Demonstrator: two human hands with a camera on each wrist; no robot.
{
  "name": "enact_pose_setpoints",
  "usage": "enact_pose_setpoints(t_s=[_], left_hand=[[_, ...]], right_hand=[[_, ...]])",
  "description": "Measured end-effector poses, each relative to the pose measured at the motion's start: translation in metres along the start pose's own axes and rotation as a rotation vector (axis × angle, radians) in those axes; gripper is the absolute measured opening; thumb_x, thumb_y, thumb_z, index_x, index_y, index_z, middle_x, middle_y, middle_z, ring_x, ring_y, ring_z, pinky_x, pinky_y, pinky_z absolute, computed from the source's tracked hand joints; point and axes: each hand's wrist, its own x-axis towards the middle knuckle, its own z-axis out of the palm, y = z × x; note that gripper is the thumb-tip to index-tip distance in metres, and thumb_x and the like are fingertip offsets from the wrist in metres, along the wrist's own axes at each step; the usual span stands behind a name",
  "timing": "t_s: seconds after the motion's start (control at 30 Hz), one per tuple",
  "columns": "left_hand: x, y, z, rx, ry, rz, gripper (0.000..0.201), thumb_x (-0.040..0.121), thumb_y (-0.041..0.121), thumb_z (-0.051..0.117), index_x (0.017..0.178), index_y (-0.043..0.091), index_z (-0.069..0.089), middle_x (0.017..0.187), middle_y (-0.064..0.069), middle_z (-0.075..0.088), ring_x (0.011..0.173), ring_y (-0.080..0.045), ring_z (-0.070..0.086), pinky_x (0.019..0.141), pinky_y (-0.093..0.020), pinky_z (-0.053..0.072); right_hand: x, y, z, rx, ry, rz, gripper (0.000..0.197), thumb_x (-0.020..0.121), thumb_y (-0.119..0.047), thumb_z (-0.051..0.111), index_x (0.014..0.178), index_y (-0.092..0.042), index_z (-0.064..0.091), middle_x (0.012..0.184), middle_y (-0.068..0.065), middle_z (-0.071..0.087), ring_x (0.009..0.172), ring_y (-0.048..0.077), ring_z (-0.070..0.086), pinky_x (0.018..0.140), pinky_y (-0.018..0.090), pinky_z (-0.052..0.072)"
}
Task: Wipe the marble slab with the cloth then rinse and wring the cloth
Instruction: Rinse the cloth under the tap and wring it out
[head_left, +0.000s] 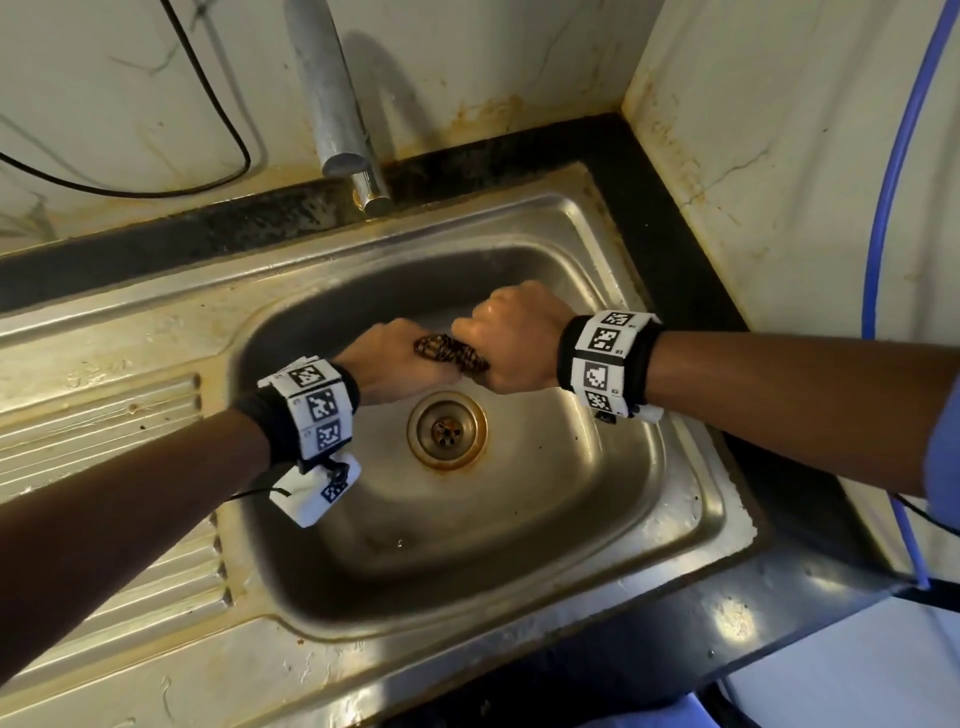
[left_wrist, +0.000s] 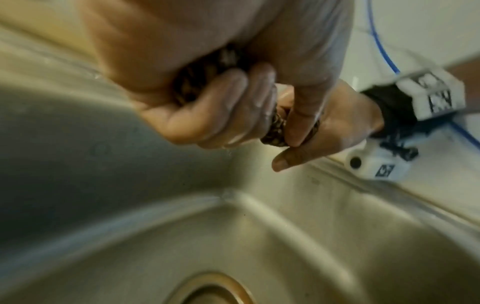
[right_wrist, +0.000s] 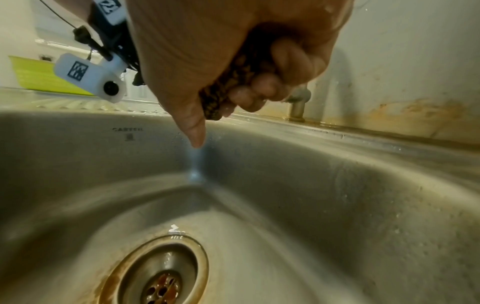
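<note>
Brown cloth (head_left: 451, 353), twisted into a rope, sits over the sink (head_left: 582, 218); left hand (head_left: 387, 364) and right hand (head_left: 511, 338) each fist it. Judged: wringing underway, tap (head_left: 332, 104) dry.

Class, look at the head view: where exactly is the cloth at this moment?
The cloth is twisted between the left hand and right hand, held above the sink basin, just behind the drain.
</note>
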Motion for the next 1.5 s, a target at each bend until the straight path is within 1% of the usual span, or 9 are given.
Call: enact_pose_setpoints(t_s=[0.13,0.3,0.4,0.57,0.8,0.9,1.0,1.2,1.5], left_hand=[[0.012,0.006,0.000,0.643,0.222,0.107,0.028,0.079,0.051,0.054,0.081,0.025,0.063,0.076,0.002,0.062,0.069,-0.020,0.058,0.062,-0.030,0.043],[0.031,-0.002,-0.007,0.914,0.254,0.202,0.028,0.089,0.050,0.048,0.103,0.029,0.061,0.087,-0.003,0.065,0.079,-0.027,0.062,0.066,-0.032,0.043],[0.032,-0.008,-0.003,0.829,0.274,0.364,0.026,0.089,0.045,0.052,0.109,0.030,0.061,0.094,-0.003,0.069,0.086,-0.029,0.065,0.070,-0.033,0.046],[0.029,-0.002,0.002,0.623,0.494,0.696,0.017,0.089,0.031,0.065,0.076,0.020,0.062,0.058,-0.004,0.062,0.046,-0.029,0.056,0.055,-0.025,0.030],[0.030,0.010,0.002,0.756,0.380,0.527,0.009,0.089,0.031,0.058,0.087,0.023,0.059,0.075,-0.002,0.066,0.068,-0.032,0.062,0.059,-0.029,0.035],[0.026,0.011,-0.005,0.793,0.348,0.360,0.016,0.086,0.036,0.058,0.097,0.025,0.058,0.082,-0.003,0.064,0.078,-0.031,0.063,0.062,-0.031,0.040],[0.020,0.004,-0.012,0.486,0.270,0.208,0.013,0.081,0.032,0.063,0.089,0.023,0.057,0.084,-0.002,0.063,0.081,-0.028,0.061,0.066,-0.034,0.047],[-0.006,0.001,-0.005,-0.333,0.192,0.121,0.020,0.085,0.014,0.068,0.097,0.009,0.053,0.079,-0.007,0.058,0.063,-0.017,0.056,0.056,-0.030,0.047],[-0.043,-0.011,-0.007,-0.361,0.283,0.392,0.026,0.087,0.011,0.067,0.111,0.004,0.061,0.094,-0.010,0.064,0.080,-0.006,0.059,0.074,-0.018,0.047]], right_hand=[[0.007,-0.015,0.002,0.153,-0.156,0.253,0.022,0.075,-0.038,0.060,0.069,-0.020,0.048,0.062,-0.004,0.051,0.059,0.023,0.051,0.056,0.029,0.036],[0.013,-0.035,0.003,1.527,-0.514,0.805,0.029,0.074,-0.016,0.065,0.055,-0.017,0.043,0.042,-0.004,0.036,0.033,0.009,0.029,0.039,0.018,0.024],[0.004,-0.038,0.017,2.230,-0.811,0.659,0.030,0.069,-0.013,0.056,0.052,-0.019,0.032,0.039,-0.006,0.024,0.035,0.006,0.012,0.031,0.012,0.018],[-0.004,-0.044,0.037,2.793,-1.028,0.118,0.032,0.074,-0.011,0.055,0.060,-0.020,0.027,0.045,-0.006,0.026,0.041,0.008,0.021,0.040,0.020,0.022],[-0.012,-0.029,0.030,2.446,-0.931,0.332,0.032,0.075,-0.012,0.051,0.056,-0.022,0.027,0.044,-0.007,0.024,0.037,0.006,0.021,0.037,0.016,0.015],[-0.007,-0.028,0.020,1.753,-0.624,0.631,0.033,0.080,-0.025,0.068,0.057,-0.022,0.045,0.046,-0.006,0.038,0.038,0.007,0.031,0.036,0.017,0.020],[-0.004,-0.030,0.022,1.236,-0.218,0.630,0.030,0.074,-0.037,0.079,0.062,-0.022,0.056,0.053,-0.010,0.056,0.050,0.008,0.053,0.049,0.022,0.040],[-0.012,-0.030,0.037,1.255,0.111,0.695,0.048,0.064,-0.047,0.075,0.107,-0.029,0.063,0.093,-0.003,0.072,0.085,0.016,0.069,0.084,0.042,0.055],[-0.023,-0.031,0.009,0.961,0.306,0.450,0.054,0.079,-0.034,0.077,0.128,-0.024,0.057,0.108,0.000,0.063,0.094,0.010,0.059,0.080,0.020,0.048]])
